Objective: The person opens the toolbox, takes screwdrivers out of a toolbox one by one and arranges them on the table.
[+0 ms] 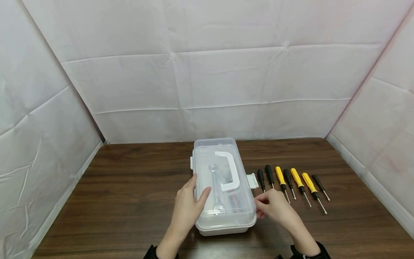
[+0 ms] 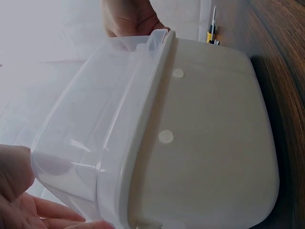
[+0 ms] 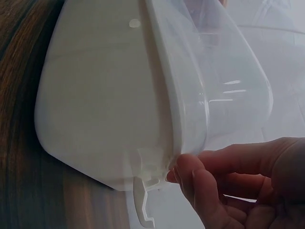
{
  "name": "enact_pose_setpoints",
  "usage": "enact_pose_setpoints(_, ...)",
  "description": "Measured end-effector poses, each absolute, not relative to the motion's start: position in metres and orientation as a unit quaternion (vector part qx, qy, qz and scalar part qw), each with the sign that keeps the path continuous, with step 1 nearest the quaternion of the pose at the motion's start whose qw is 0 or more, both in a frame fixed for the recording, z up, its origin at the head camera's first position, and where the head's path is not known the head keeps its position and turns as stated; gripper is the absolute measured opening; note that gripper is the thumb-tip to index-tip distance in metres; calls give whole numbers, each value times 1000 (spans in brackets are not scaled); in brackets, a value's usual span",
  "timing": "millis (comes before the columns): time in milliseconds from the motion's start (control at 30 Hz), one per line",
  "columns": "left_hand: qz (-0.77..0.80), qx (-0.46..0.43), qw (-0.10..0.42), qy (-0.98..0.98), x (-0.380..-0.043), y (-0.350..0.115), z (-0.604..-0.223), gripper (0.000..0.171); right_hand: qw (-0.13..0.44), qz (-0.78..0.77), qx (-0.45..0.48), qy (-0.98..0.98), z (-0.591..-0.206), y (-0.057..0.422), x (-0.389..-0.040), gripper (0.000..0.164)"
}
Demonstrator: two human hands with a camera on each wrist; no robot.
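A toolbox [image 1: 223,230] with a white base and a clear lid [image 1: 207,151] stands lengthwise on the table. Through the lid show a wrench [image 1: 215,183] and something red, too blurred to name. My left hand [image 1: 189,205] rests along the lid's left side, thumb over the top, fingers fairly straight. With curled fingers my right hand [image 1: 275,207] pinches the lid's rim at the right side, near the front corner. Beside it, a white latch [image 3: 141,200] on that side hangs swung out from the box. The lid sits down on the base.
Right of the toolbox lies a row of several screwdrivers, some with yellow handles [image 1: 295,175] and some with black handles [image 1: 269,173]. A white carrying handle [image 1: 233,169] lies folded on the lid. White sheeting [image 1: 207,79] encloses the wooden table [image 1: 136,187] at the back and sides.
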State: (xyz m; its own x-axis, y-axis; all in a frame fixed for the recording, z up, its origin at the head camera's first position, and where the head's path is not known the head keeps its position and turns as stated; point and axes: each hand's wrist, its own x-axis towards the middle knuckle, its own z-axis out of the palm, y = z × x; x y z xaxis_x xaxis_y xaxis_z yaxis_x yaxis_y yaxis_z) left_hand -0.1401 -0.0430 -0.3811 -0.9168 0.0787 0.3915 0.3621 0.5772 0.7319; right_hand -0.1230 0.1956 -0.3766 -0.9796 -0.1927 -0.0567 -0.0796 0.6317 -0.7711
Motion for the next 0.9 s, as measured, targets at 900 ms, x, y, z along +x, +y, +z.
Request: enact_pose_setpoints(900,-415,-118,189,-882,-138,-42,-384,55,19,-452,49,890,-412,214,-163,45)
